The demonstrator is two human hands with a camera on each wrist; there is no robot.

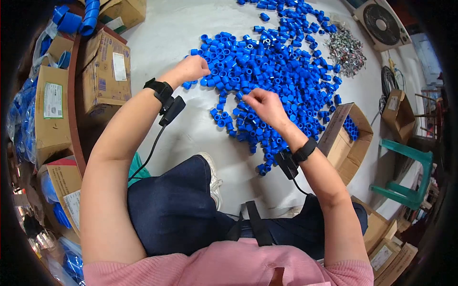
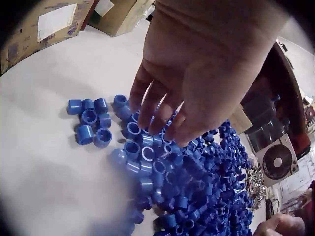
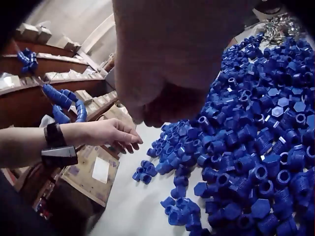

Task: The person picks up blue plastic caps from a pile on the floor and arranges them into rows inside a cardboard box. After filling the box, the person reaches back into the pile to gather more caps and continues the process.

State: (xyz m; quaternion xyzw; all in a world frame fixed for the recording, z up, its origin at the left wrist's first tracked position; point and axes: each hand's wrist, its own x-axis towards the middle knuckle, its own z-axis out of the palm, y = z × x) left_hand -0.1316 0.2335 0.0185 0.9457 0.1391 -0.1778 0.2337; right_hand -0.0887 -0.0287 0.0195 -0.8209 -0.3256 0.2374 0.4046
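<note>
Many blue plastic fittings lie in a loose heap on the pale floor. My left hand is over the heap's left edge. The left wrist view shows that hand palm side, fingers slightly bent and spread, with fittings behind the fingertips and none visibly gripped. My right hand hovers at the heap's lower middle, thumb and forefinger towards the left. In the right wrist view, the right hand is dark with bent fingers; no fitting shows in it, though its palm is hidden.
A pile of small metal-coloured parts lies beyond the heap at right, near a fan. An open carton and a green stool stand at right. Cartons line the left side. Several fittings lie apart from the heap.
</note>
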